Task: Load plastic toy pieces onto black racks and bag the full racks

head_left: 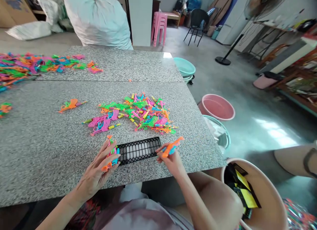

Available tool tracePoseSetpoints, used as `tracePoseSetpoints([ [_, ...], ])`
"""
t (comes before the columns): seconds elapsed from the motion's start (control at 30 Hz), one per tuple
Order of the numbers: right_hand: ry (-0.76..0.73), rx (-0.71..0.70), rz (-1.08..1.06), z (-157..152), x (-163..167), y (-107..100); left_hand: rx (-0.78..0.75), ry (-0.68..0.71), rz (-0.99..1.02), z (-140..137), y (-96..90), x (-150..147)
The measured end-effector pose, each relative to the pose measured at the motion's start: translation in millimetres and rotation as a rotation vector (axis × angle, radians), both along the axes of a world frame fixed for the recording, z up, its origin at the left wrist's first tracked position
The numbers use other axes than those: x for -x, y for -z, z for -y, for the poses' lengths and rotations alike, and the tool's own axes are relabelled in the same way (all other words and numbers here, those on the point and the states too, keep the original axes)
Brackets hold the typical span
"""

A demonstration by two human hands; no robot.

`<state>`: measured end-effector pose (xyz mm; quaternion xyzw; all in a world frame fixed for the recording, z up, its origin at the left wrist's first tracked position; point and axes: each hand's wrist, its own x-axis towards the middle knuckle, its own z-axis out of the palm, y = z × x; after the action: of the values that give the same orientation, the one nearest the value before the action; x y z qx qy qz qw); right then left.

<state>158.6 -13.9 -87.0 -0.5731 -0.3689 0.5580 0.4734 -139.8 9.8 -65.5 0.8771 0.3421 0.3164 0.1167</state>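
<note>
My left hand point(101, 160) is closed around several small plastic toy pistols point(109, 164) in orange, green, pink and blue, at the left end of a black lattice basket point(138, 150). White strips show through the basket's mesh. At its right end, my right hand point(170, 160) grips an orange toy pistol point(172, 147) with a blue piece beside it. Whether those fingers also touch the basket rim, I cannot tell. Beyond the basket lies a heap of mixed toy pistols point(146, 112), with pink ones point(105, 122) at its left side.
A single orange toy pistol point(71, 105) lies on the speckled stone table point(49, 147). A bigger pile point(32, 66) covers the far left. Right of the table stand a pink basin point(218, 107), a teal basin point(184, 66) and a peach tub point(267, 190) holding black and yellow pieces.
</note>
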Motion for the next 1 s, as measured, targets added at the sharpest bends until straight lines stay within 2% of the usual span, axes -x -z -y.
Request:
tracePoseSetpoints([
  [0.07, -0.061, 0.012, 0.023, -17.9, 20.8, 5.9, 0.001, 0.006, -0.018, -0.5, -0.4, 3.6],
  [0.13, -0.102, -0.016, 0.146, -30.1, 32.2, 9.2, 0.001, 0.004, -0.032, 1.8, -2.9, 7.1],
  [0.23, -0.132, -0.151, 0.393, -43.0, 43.7, 8.0, 0.008, -0.019, -0.050, 6.6, -6.9, 8.4],
  [0.33, -0.198, -0.259, 0.498, -57.2, 62.4, 4.6, 0.011, -0.038, -0.056, 8.2, -6.9, 5.6],
  [0.53, -0.485, -0.361, 0.595, -80.9, 111.3, 7.3, 0.015, -0.028, -0.046, 7.3, -3.3, 4.9],
  [0.63, -0.612, -0.368, 0.769, -84.7, 122.7, 3.4, 0.019, -0.035, -0.065, 8.4, -3.2, 5.8],
  [0.77, -0.750, -0.363, 1.020, -90.3, 128.9, -14.0, 0.001, -0.056, -0.057, 9.4, -1.2, 4.6],
  [0.87, -0.820, -0.372, 1.080, -95.6, 138.5, -22.8, -0.050, -0.068, -0.048, 7.1, -1.1, 5.6],
  [1.0, -0.814, -0.357, 1.047, -89.6, 141.9, -18.7, -0.069, -0.030, -0.090, 1.6, -5.0, 10.8],
])
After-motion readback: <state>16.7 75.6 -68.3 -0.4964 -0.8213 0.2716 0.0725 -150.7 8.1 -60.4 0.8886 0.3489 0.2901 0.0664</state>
